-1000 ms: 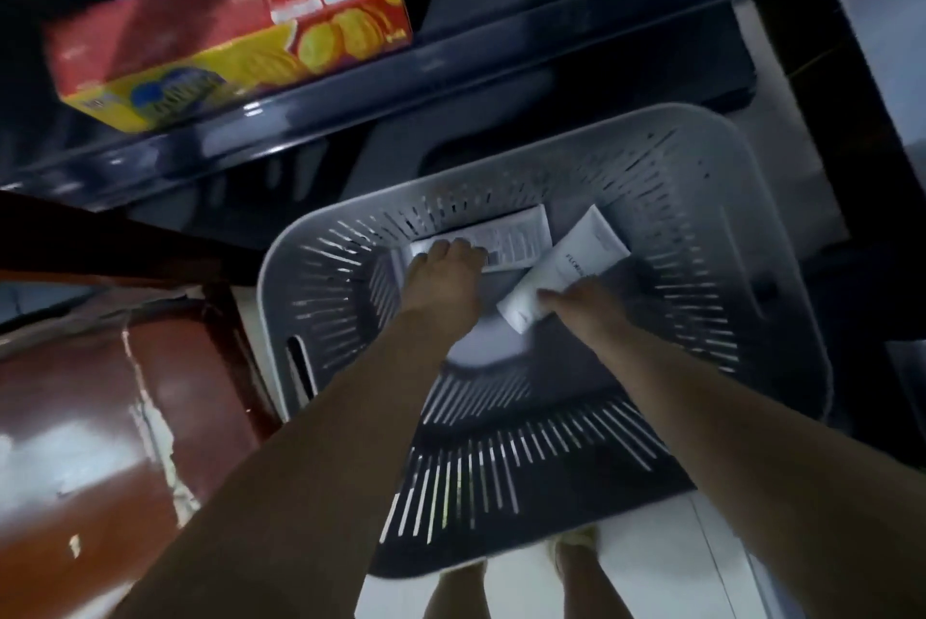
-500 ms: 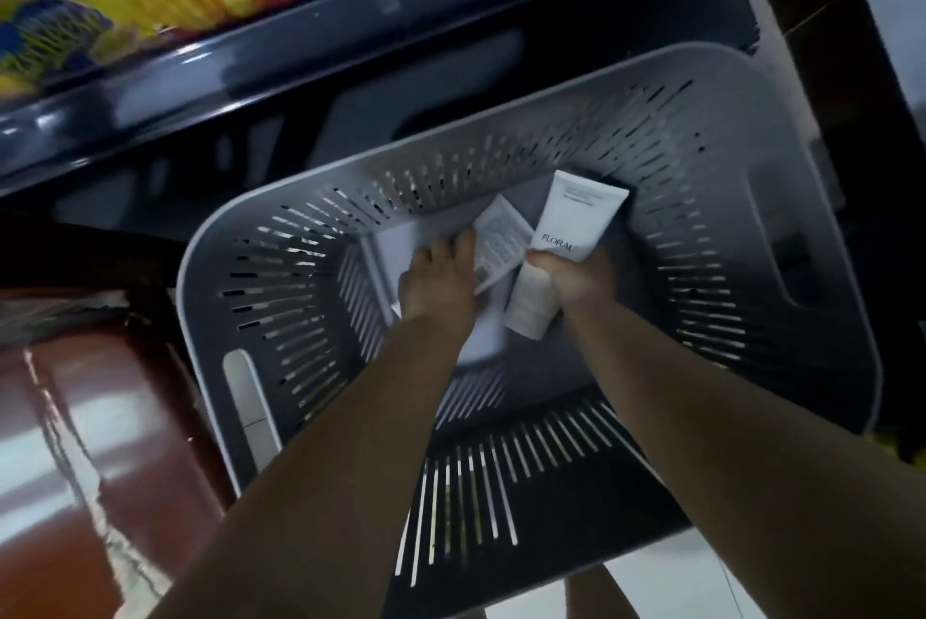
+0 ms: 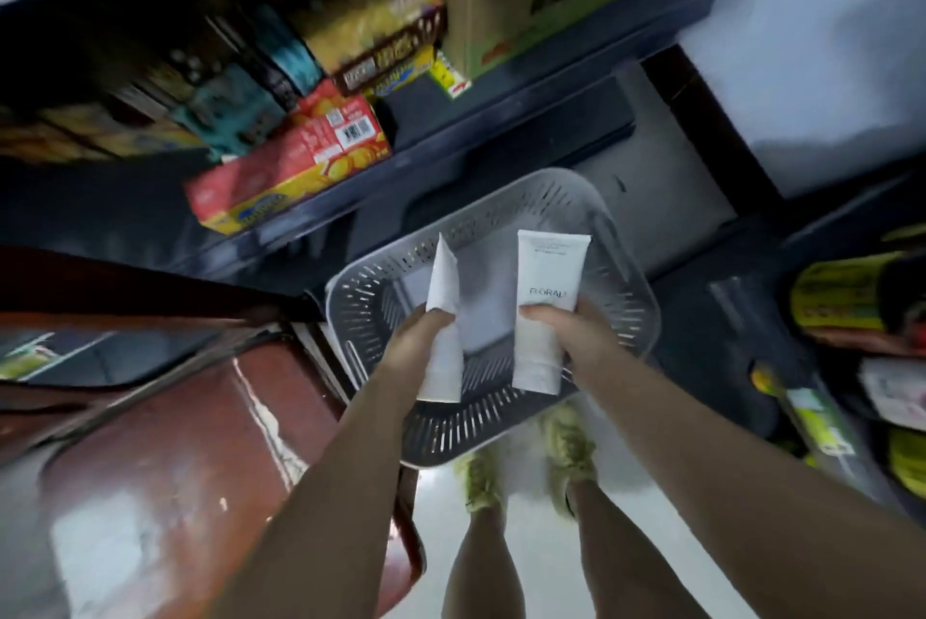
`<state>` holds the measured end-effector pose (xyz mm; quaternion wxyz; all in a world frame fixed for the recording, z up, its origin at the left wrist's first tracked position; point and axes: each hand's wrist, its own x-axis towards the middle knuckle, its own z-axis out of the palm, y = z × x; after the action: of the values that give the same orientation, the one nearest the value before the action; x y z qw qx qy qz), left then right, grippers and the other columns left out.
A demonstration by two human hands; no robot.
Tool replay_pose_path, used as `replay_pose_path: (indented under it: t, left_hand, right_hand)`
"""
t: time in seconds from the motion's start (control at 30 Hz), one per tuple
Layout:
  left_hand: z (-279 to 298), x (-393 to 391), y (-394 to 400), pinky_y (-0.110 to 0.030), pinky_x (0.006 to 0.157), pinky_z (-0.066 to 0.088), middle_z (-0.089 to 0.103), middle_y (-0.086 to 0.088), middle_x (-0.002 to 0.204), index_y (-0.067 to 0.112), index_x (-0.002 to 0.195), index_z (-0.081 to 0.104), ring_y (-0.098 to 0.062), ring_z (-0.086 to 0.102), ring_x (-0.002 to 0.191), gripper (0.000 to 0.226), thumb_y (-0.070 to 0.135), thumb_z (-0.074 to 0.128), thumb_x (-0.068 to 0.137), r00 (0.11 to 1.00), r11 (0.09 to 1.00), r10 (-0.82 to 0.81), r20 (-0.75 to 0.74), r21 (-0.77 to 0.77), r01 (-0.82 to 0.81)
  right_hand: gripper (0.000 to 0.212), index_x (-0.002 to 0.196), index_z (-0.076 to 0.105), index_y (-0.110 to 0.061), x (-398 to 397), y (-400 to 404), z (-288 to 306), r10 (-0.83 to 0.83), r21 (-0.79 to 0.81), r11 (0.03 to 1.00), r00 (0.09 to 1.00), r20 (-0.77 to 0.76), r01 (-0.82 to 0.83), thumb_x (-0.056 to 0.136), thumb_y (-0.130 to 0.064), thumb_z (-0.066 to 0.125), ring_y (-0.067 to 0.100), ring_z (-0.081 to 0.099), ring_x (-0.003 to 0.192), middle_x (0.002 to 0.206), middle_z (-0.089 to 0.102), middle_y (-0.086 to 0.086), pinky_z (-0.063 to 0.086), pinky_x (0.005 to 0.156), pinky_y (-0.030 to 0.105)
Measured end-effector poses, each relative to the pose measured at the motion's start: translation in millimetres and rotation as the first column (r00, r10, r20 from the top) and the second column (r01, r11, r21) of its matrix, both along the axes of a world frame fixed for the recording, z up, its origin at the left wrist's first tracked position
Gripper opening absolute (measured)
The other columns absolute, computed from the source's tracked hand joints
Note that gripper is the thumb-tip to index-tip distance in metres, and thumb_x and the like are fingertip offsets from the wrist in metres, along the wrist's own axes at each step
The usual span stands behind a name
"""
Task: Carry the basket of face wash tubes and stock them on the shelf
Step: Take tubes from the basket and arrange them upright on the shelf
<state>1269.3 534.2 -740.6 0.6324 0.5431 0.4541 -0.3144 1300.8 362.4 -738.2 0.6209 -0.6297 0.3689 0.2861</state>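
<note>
Two smooth white face wash tubes, left tube [image 3: 442, 317] clasped in left hand [image 3: 416, 342], right tube [image 3: 545, 312] clasped in right hand [image 3: 576, 335], above slotted grey plastic basket [image 3: 621, 277] at centre, glossy dark shelf [image 3: 501, 137] at 12 o'clock.

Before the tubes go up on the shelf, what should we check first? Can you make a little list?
1. Left hand holds the left tube firmly: ok.
2. Right hand holds the FLORAL tube firmly: ok.
3. Both tubes are lifted clear of the basket: ok.
4. Basket has no tubes left inside: ok, none visible.
5. Free space on the shelf for them: cannot tell, the picture is blurred.
6. Tube caps are closed: cannot tell.
</note>
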Motion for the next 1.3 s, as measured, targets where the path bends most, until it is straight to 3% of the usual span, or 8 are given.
replay_pose_path:
  t: [0.13,0.27,0.4,0.53,0.7,0.83,1.17,1.3]
  left_hand:
    - [101.4,-7.0,-11.0,-0.031,0.062,0.046,0.06,-0.016,0.079,0.01,0.094,0.058,-0.025,0.06,0.061,0.021,0.027,0.049,0.087,1.0,0.98,0.015,0.014,-0.201,-0.012]
    - [188.8,-19.3,-24.6,-0.033,0.064,0.048,0.066,-0.012,0.072,0.008,0.096,0.061,-0.023,0.063,0.057,0.025,0.028,0.051,0.086,0.986,0.961,0.101,0.136,-0.27,-0.061]
    - [262.9,-39.5,-46.8,-0.034,0.064,0.049,0.064,-0.014,0.078,0.008,0.094,0.064,-0.026,0.059,0.064,0.033,0.036,0.058,0.077,0.974,0.94,0.141,0.177,-0.332,-0.076]
    - [322.5,-50.5,-77.1,-0.029,0.055,0.053,0.069,-0.011,0.078,0.006,0.1,0.065,-0.021,0.065,0.056,0.038,0.038,0.057,0.082,0.954,0.932,0.063,0.294,-0.358,0.049]
    - [392.3,-39.9,-121.0,-0.031,0.048,0.052,0.067,-0.019,0.088,0.004,0.11,0.058,-0.023,0.064,0.058,0.045,0.033,0.062,0.076,0.789,0.917,-0.117,0.603,-0.24,0.32]
    - [446.1,-30.9,-161.7,-0.033,0.06,0.053,0.069,-0.018,0.098,0.013,0.11,0.061,-0.023,0.065,0.068,0.04,0.033,0.069,0.076,0.636,0.865,-0.208,0.743,-0.163,0.474]
    - [535.5,-18.4,-264.9,-0.03,0.051,0.052,0.07,-0.011,0.079,0.012,0.105,0.062,-0.023,0.066,0.061,0.032,0.03,0.061,0.078,0.415,0.789,-0.205,0.886,-0.101,0.606]
    - [554.7,-12.9,-293.5,-0.029,0.048,0.052,0.069,-0.009,0.072,0.012,0.096,0.064,-0.023,0.066,0.058,0.022,0.027,0.059,0.081,0.365,0.76,-0.183,0.913,-0.105,0.642]
  right_hand:
    - [0.024,0.098,0.062,-0.017,-9.8,-1.6,96.7,-0.03,0.061,0.998,0.998,0.047,0.027,0.076,-0.011,0.07,0.024,0.065,0.082,0.088,0.068,0.004,0.053,0.067,0.035]
    - [0.023,0.098,0.061,-0.022,-22.0,-10.7,189.6,-0.051,0.111,0.993,0.987,0.151,0.034,0.079,-0.01,0.067,0.026,0.065,0.091,0.098,0.069,0.005,0.053,0.082,0.041]
    - [0.029,0.11,0.058,-0.018,-45.9,-39.9,272.6,-0.11,0.147,0.986,0.964,0.242,0.076,0.083,-0.01,0.065,0.024,0.065,0.091,0.101,0.069,0.005,0.054,0.076,0.04]
    - [0.019,0.104,0.06,-0.016,-77.6,-73.1,340.0,-0.269,0.188,0.958,0.901,0.34,0.215,0.086,-0.009,0.061,0.021,0.065,0.08,0.092,0.068,0.005,0.051,0.064,0.033]
    - [0.013,0.101,0.062,-0.013,-109.6,-114.1,406.8,-0.409,0.249,0.911,0.791,0.455,0.328,0.088,-0.013,0.058,0.018,0.064,0.068,0.08,0.069,0.005,0.052,0.064,0.032]
    - [0.004,0.09,0.062,-0.017,-118.1,-151.2,453.9,-0.467,0.224,0.88,0.683,0.561,0.418,0.087,-0.017,0.06,0.014,0.063,0.056,0.068,0.068,0.0,0.052,0.057,0.03]
    - [0.019,0.104,0.066,-0.017,-137.8,-233.4,545.6,-0.387,0.133,0.852,0.437,0.812,0.507,0.086,-0.017,0.061,0.013,0.068,0.079,0.09,0.072,-0.003,0.056,0.066,0.026]
    - [0.017,0.102,0.065,-0.015,-142.3,-263.2,566.5,-0.4,0.153,0.83,0.381,0.833,0.536,0.085,-0.02,0.062,0.016,0.069,0.072,0.082,0.073,-0.002,0.056,0.062,0.03]
